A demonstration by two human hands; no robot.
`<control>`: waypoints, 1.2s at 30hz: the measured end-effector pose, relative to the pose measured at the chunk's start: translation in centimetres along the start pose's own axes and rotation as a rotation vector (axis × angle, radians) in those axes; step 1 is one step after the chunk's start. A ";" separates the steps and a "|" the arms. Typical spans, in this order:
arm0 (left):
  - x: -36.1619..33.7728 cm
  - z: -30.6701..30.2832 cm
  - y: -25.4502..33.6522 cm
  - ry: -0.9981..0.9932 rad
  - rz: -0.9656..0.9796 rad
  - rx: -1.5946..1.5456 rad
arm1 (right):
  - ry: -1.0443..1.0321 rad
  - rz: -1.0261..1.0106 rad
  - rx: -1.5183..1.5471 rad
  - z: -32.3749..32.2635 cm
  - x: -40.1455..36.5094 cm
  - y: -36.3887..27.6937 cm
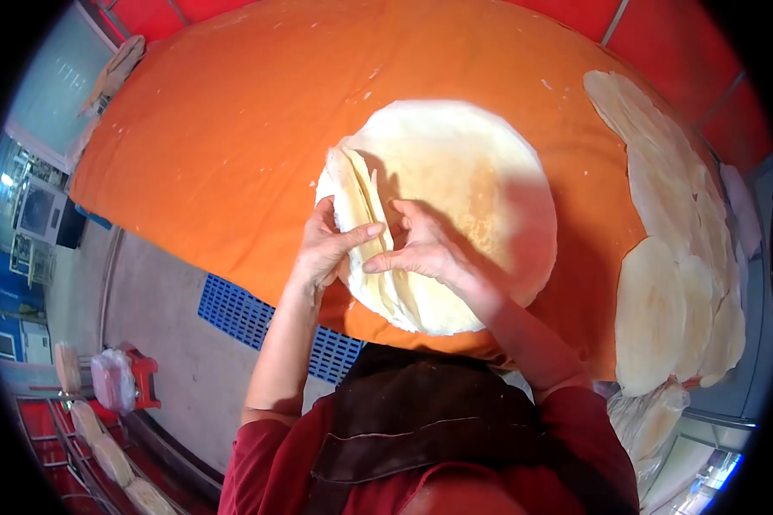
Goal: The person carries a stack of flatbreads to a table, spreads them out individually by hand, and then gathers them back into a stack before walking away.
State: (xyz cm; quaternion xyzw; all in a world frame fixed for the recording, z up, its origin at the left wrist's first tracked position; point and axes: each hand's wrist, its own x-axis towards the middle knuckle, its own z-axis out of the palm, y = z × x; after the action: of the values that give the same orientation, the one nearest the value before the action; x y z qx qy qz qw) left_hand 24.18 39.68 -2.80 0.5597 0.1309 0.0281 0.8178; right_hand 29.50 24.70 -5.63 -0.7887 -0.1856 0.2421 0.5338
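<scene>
A large round sheet of thin flatbread (455,172) lies on the orange cloth, pale with browned patches near its middle. Along its left side, a flatbread strip folded in layers (352,189) stands up lengthwise. My left hand (326,246) grips this folded flatbread from the left, thumb across its top. From the other side my right hand (425,249) pinches the same fold, its thumb close to the left thumb. Both hands are at the fold's middle, over the left part of the round sheet.
The orange cloth (232,129) covers the wide table. Overlapping flatbreads (657,300) line its right edge, with plastic-wrapped ones (653,421) below. More flatbreads (116,73) sit at the far left edge. On the floor lies a blue slatted mat (236,309); a red stool (142,378) stands left.
</scene>
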 end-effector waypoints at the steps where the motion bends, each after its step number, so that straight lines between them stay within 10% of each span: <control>1: 0.2 -0.3 0.0 -0.022 -0.014 -0.046 | 0.005 0.000 0.017 -0.1 0.0 0.0; 10: 0.3 -1.7 -0.5 -0.060 -0.078 -0.330 | 0.056 -0.132 -0.139 -0.8 -1.2 -2.2; 13: 0.1 -0.5 -0.8 0.085 -0.018 -0.112 | 0.062 -0.191 -0.532 -0.7 -1.8 -4.5; 23: 1.0 -2.2 -2.8 0.175 -0.048 0.076 | -0.039 -0.165 -0.507 -1.8 -0.4 -4.4; 27: 0.1 -1.9 -2.3 0.241 -0.235 -0.083 | -0.003 -0.440 0.395 -16.1 -3.6 -5.3; 33: 0.4 -3.6 -3.0 0.196 -0.323 -0.128 | 0.456 -0.136 0.191 -37.8 -13.4 -1.2; 36: -0.7 -4.2 -0.7 -0.129 -0.292 -0.300 | 0.715 0.123 -0.124 -43.7 -18.0 5.9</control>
State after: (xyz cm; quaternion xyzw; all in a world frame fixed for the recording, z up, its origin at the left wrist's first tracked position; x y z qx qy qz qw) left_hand 22.43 43.08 -4.72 0.4077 0.1523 -0.1072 0.8939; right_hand 40.41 -20.22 5.85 -0.8641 0.0462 -0.0287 0.5003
